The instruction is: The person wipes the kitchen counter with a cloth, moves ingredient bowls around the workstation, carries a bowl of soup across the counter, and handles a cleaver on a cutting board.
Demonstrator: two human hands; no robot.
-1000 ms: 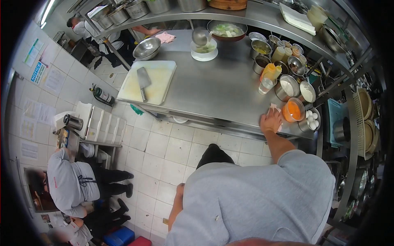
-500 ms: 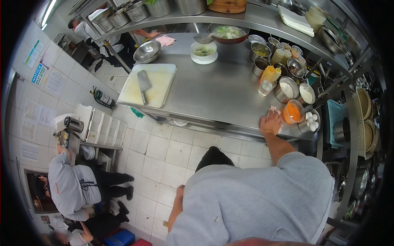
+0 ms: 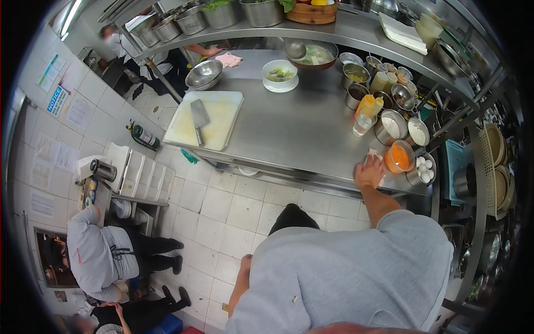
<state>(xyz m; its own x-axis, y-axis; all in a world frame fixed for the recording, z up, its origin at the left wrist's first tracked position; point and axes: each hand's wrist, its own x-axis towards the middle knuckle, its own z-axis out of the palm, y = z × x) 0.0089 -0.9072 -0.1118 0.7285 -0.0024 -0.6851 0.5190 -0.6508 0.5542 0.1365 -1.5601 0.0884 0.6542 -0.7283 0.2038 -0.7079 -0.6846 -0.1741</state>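
Observation:
My right hand (image 3: 369,171) rests on a pale pink cloth (image 3: 381,181) at the counter's front edge, palm down with the fingers spread. Just right of it stand a clear tub of orange contents (image 3: 399,156) and a metal bowl of eggs (image 3: 424,170). My left hand (image 3: 245,263) hangs low at my side, well away from the counter, its fingers mostly hidden. Across the counter, a ladle (image 3: 295,50) is over a pan of pale and green food (image 3: 318,55). In front of it sits a white bowl with greens (image 3: 279,71).
A cleaver (image 3: 199,117) lies on a white cutting board (image 3: 225,125) at the counter's left. Squeeze bottles (image 3: 366,106) and metal containers line the right side. An overhead shelf (image 3: 256,32) crosses the back. Co-workers stand at left, one in grey (image 3: 103,256).
The ladle has gone from above the white bowl to over the pan. My right hand stays on the cloth. At lower left, a person's legs have shifted right. The view has tilted slightly.

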